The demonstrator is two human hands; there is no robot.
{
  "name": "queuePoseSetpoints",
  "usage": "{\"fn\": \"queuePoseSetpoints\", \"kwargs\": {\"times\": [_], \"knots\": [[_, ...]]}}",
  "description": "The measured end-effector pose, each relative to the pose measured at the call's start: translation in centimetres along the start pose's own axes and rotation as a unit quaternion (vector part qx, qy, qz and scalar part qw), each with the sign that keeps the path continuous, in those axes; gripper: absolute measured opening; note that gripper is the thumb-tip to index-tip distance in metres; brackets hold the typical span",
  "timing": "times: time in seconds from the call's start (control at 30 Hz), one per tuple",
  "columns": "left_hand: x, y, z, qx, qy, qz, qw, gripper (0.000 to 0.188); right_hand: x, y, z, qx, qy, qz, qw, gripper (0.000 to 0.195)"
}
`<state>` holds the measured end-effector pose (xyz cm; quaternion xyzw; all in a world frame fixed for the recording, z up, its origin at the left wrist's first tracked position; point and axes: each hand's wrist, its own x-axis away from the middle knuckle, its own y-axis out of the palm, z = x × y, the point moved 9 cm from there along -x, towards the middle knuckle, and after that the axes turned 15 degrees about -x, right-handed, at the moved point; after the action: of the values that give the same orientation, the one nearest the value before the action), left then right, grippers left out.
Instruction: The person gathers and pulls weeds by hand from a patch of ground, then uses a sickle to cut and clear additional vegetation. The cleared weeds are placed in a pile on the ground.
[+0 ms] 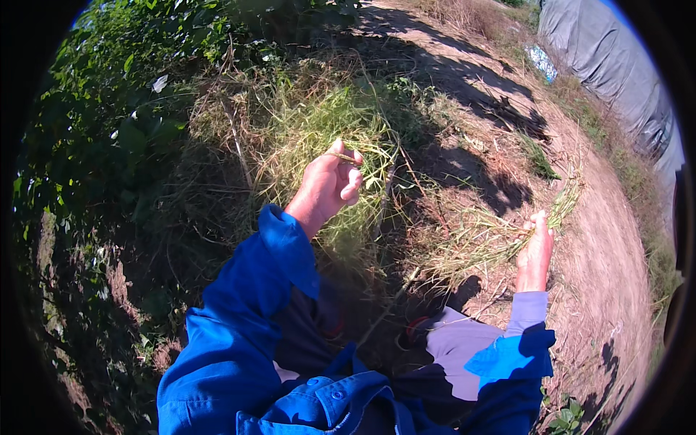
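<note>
My left hand is above a heap of pale green, dry-looking stalks, with its fingers closed on a few thin stems. Off to the right, my right hand grips a bundle of cut plant stalks around its middle. The bundle's bushy part spreads left and low towards my knee, while a shorter end sticks up past my fingers. Part of the stalks in both hands is hidden by the fingers.
Dense leafy bushes stand on the left. Bare dirt ground runs along the right, with a grey sheet cover beyond it. A thin stick lies between my feet, and loose twigs lie farther out.
</note>
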<state>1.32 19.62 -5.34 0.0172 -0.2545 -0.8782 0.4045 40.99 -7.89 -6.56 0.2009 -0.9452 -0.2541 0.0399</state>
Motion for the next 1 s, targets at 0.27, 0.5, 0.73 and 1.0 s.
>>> {"fn": "queuePoseSetpoints", "kwargs": {"times": [0.27, 0.5, 0.73, 1.0], "knots": [[0.2, -0.5, 0.0, -0.014, 0.009, 0.012, 1.0, 0.042, 1.4, 1.1, -0.6, -0.01, 0.003, 0.032, 0.999, 0.022], [-0.3, -2.1, -0.7, -0.166, -0.005, 0.06, 0.984, 0.021, 1.4, 1.2, -1.1, -0.008, -0.004, 0.012, 1.0, 0.024], [-0.3, -3.1, -0.6, -0.182, 0.009, 0.094, 0.979, 0.017, 1.5, 0.9, -1.0, -0.031, 0.008, 0.039, 0.999, 0.018], [-0.4, -4.6, 0.8, -0.244, 0.073, 0.154, 0.955, 0.017, 1.2, 0.4, -1.2, -0.039, -0.001, 0.047, 0.998, 0.019]]}}
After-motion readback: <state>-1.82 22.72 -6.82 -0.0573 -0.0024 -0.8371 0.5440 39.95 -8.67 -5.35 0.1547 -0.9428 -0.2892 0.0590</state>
